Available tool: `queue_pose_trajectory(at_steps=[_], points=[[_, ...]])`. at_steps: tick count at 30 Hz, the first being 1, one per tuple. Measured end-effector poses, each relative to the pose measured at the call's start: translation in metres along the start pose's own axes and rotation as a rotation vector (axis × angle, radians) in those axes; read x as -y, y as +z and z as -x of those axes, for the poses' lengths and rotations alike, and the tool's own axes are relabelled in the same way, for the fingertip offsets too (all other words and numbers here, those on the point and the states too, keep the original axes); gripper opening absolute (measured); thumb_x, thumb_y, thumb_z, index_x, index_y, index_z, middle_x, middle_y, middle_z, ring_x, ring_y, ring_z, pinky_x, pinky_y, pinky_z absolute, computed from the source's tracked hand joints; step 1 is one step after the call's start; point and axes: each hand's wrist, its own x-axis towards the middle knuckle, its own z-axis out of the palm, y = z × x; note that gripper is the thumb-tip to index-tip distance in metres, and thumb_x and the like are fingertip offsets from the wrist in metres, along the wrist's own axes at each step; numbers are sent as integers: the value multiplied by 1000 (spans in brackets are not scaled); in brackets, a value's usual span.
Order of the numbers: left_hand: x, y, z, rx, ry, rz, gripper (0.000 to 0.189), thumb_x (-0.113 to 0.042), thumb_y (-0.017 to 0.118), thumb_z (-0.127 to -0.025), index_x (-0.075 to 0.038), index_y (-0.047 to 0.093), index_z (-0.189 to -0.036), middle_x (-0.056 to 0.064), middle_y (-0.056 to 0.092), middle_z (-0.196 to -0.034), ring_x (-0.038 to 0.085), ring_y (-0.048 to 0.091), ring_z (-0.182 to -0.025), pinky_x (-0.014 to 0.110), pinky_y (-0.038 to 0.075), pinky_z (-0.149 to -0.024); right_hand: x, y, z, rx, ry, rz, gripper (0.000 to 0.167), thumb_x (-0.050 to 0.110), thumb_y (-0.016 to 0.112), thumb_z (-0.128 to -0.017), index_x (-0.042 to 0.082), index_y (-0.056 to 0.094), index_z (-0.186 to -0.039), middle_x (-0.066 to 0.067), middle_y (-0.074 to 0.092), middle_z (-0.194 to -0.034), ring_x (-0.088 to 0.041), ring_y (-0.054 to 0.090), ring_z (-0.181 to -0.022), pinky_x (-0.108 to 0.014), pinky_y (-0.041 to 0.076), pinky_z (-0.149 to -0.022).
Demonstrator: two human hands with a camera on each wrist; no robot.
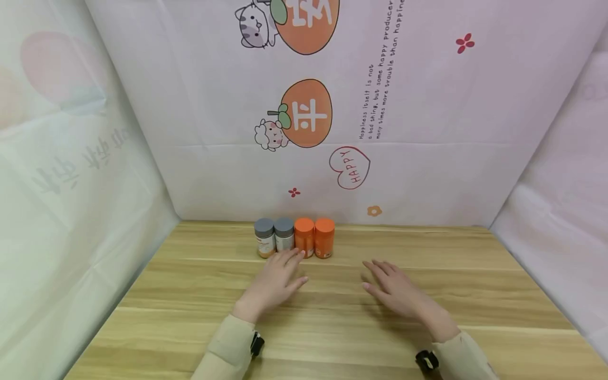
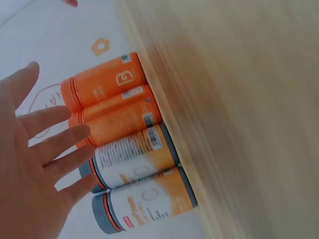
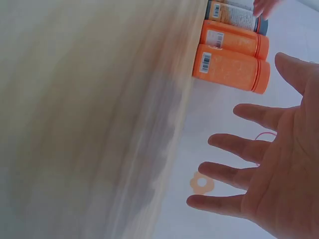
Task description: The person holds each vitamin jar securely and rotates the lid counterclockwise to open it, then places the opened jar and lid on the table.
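Observation:
Two white-and-orange jars with grey lids, the outer left jar (image 1: 265, 240) and the inner left jar (image 1: 284, 236), stand side by side at the back of the table. Right beside them are two orange jars with orange lids, the inner orange jar (image 1: 304, 235) and the outer orange jar (image 1: 325, 238). My left hand (image 1: 275, 282) reaches toward the row with fingers spread, its fingertips overlapping the jars' lower fronts in the head view. To the right of the row, my right hand (image 1: 396, 290) hovers over the wood with fingers extended and holds nothing.
The wooden table (image 1: 332, 338) ends at a white printed cloth backdrop (image 1: 214, 174) right behind the jars. White cloth walls stand at the left (image 1: 71, 211) and right (image 1: 560, 211). A dark band (image 1: 257, 344) is on the left wrist, another band (image 1: 427, 361) on the right.

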Motion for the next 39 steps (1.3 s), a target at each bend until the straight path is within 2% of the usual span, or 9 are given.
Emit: queue_pose_trajectory(at_steps=[4,8,11,16,24,33,39], points=[[8,-2,0,-61,-4,21,57,-39,52,-96,-7,43,-141,14,46,-142,33,42,-131,50,29,-110,-6,-3,3,-6,-6,-7,60,48,44,-97,12,38,-145,-23,41,-143,-46,37,-130,-63,31,-101],[19,-5,2,-94,-39,33,54,-37,55,-95,-6,47,-138,14,49,-139,34,44,-129,51,31,-108,-12,-4,4,9,4,-15,58,47,45,-97,11,42,-142,-21,45,-140,-42,41,-129,-59,34,-102],[27,-7,2,-101,-65,37,53,-36,56,-94,-6,49,-137,14,50,-139,33,44,-129,50,32,-108,-17,-6,6,14,12,-28,58,47,44,-97,9,44,-140,-20,46,-139,-41,43,-128,-58,35,-101],[35,-13,3,-123,-74,45,48,-34,59,-93,-8,54,-132,11,53,-136,30,47,-127,47,34,-107,-25,-10,8,18,27,-52,59,49,41,-98,7,47,-138,-21,48,-137,-42,44,-126,-60,35,-100],[51,-17,6,-143,-110,61,48,-32,59,-93,-6,53,-134,14,54,-133,32,48,-124,48,37,-104,-34,-14,13,-6,33,-57,56,47,42,-98,5,50,-134,-22,51,-134,-43,47,-122,-60,36,-99],[66,-19,9,-158,-134,95,43,-29,61,-92,-5,58,-128,17,56,-130,34,50,-120,49,40,-101,-45,-17,18,-7,57,-64,55,47,43,-98,5,52,-133,-21,53,-132,-42,50,-120,-59,37,-99],[73,-20,8,-170,-191,103,38,-30,59,-93,-8,60,-124,14,58,-124,32,52,-118,49,41,-100,-55,-23,22,4,86,-82,57,48,42,-98,4,51,-134,-23,51,-133,-44,49,-120,-61,37,-98]])
